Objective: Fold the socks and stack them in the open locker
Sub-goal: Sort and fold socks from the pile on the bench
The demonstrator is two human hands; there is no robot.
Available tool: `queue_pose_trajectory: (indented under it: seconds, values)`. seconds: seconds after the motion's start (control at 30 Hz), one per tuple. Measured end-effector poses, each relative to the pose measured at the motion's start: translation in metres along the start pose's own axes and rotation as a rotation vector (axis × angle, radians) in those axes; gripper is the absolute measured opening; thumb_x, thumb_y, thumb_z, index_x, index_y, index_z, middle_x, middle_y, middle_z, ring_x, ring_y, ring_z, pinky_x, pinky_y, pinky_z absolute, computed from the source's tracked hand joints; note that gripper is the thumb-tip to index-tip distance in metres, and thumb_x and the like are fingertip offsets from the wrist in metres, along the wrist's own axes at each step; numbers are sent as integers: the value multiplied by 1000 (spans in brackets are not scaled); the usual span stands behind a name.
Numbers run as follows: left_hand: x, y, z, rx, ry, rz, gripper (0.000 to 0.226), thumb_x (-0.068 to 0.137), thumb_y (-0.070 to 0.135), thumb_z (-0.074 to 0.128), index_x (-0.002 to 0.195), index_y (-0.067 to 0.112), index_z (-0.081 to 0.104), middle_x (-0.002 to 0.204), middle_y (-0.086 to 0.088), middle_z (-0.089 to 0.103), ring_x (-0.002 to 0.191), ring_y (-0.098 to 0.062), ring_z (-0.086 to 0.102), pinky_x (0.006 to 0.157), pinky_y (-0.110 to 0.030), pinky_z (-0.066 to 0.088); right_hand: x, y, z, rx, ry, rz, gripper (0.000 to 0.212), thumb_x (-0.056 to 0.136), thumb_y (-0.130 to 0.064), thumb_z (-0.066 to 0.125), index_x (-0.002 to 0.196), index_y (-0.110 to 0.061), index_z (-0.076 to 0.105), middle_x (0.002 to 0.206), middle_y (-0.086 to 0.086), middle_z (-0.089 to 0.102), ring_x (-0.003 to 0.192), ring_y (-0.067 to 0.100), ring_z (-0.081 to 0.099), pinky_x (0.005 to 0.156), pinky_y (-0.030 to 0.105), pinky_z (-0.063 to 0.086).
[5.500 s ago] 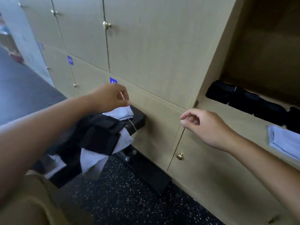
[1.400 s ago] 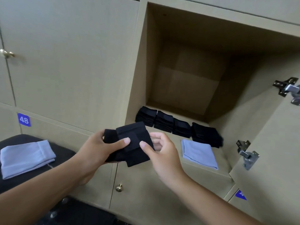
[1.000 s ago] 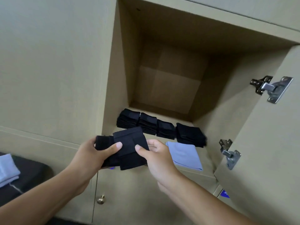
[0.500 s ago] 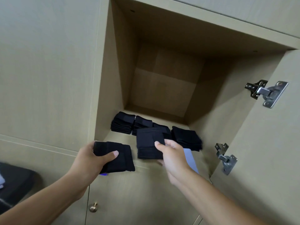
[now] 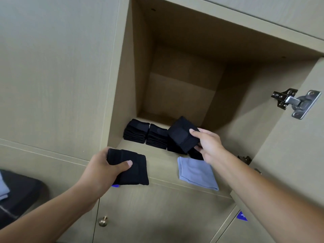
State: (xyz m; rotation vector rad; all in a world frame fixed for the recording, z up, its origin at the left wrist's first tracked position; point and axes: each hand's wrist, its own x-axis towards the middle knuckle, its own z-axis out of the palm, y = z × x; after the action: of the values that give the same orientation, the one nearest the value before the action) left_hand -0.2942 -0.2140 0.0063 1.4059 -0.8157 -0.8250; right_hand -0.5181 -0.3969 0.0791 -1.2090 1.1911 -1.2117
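A: What has the right grip [image 5: 207,146] got?
B: A folded black sock [image 5: 182,135], pinched thumb on top, fingers beneath. It's held tilted, inside the locker [image 5: 175,81], just over the right end of the row of black stacks.

A: And the left grip [image 5: 103,168]?
B: Curled round a second folded sock [image 5: 130,168], thumb laid across its top. That one sits at the near edge of the locker floor, on the left, partly overhanging the front.

A: What lies in the locker?
B: Along the far part of the floor, a row of stacks. The left stack [image 5: 136,131] and the middle stack [image 5: 157,136] touch side by side. Further right there is more black fabric, mostly hidden behind the held sock and the right hand, so I can't tell how it's piled.

A: Anything nearer?
B: A folded blue sock [image 5: 196,171], flat on the floor near the front, right of centre, just below the right hand.

A: The surroundings?
B: The door [image 5: 298,146] stands open on the right, with a metal hinge [image 5: 296,102] on it. A brass knob [image 5: 103,221] is on the closed door below.
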Motion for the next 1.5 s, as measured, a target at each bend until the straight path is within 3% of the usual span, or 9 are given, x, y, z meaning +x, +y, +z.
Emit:
queue_pose_trajectory:
  seconds: [0.2, 0.37, 0.57, 0.83, 0.93, 1.1, 1.27, 1.4, 1.5]
  values:
    - [3, -3, -3, 74, -25, 66, 39, 93, 9, 72, 110, 35, 49, 111, -12, 64, 94, -33, 69, 69, -38, 58, 0, 0, 2, -54, -121, -65, 39, 80, -23, 86, 114, -11, 72, 107, 8, 77, 101, 26, 74, 84, 39, 61]
    - [-2, 0, 2, 132, -124, 73, 10, 97, 18, 67, 91, 22, 73, 101, -3, 70, 92, -28, 70, 72, -38, 59, -18, 3, 15, -158, -425, -43, 50, 74, -24, 84, 120, -11, 70, 114, 7, 76, 107, 24, 71, 90, 34, 58]
    - [-9, 7, 10, 52, -257, 31, 30, 93, 39, 70, 83, 11, 73, 90, -15, 75, 90, -34, 73, 89, -44, 59, -54, 12, 40, -299, -615, -20, 31, 79, -13, 84, 107, -15, 71, 93, 2, 79, 89, 13, 76, 76, 20, 57]
    - [-5, 3, 8, -12, -56, -78, 22, 94, 23, 73, 84, 4, 71, 79, -12, 74, 71, -26, 72, 65, -37, 61, -78, 41, 53, -46, -471, 106, 60, 83, -28, 84, 131, -25, 49, 119, 11, 72, 106, 23, 72, 100, 45, 55]
    - [-2, 2, 5, 7, -10, -68, 21, 93, 24, 74, 87, 4, 70, 81, -14, 74, 74, -31, 72, 76, -50, 63, -93, 52, 49, -71, -559, 99, 54, 90, -13, 76, 128, -26, 40, 110, 17, 75, 97, 27, 73, 96, 44, 57]
    - [-3, 4, 5, 39, -18, -25, 22, 94, 31, 73, 87, 10, 71, 84, -12, 75, 81, -33, 74, 81, -50, 62, -94, 50, 44, -141, -478, 3, 24, 91, 2, 68, 110, -10, 58, 98, 13, 75, 89, 20, 71, 85, 31, 60]
    - [-4, 5, 6, 79, -27, -2, 12, 92, 26, 74, 91, 15, 70, 97, -6, 73, 90, -29, 71, 76, -43, 60, -64, 26, 31, -188, -234, -71, 22, 92, -1, 68, 110, -14, 70, 106, 7, 65, 92, 16, 66, 73, 20, 53]
    - [-4, 1, 5, 166, -61, 33, 7, 91, 15, 75, 94, 20, 69, 104, -4, 68, 94, -28, 68, 80, -47, 59, -21, 11, 15, -202, 22, -167, 21, 93, -1, 67, 96, -20, 72, 97, 0, 68, 105, 24, 67, 100, 42, 54]
    - [-3, 0, 5, 199, -82, 55, 16, 92, 9, 73, 98, 23, 68, 104, -4, 68, 92, -29, 69, 78, -50, 61, 5, 1, 6, -207, 138, -164, 26, 93, 2, 66, 90, -23, 73, 96, -1, 67, 108, 29, 67, 101, 45, 54]
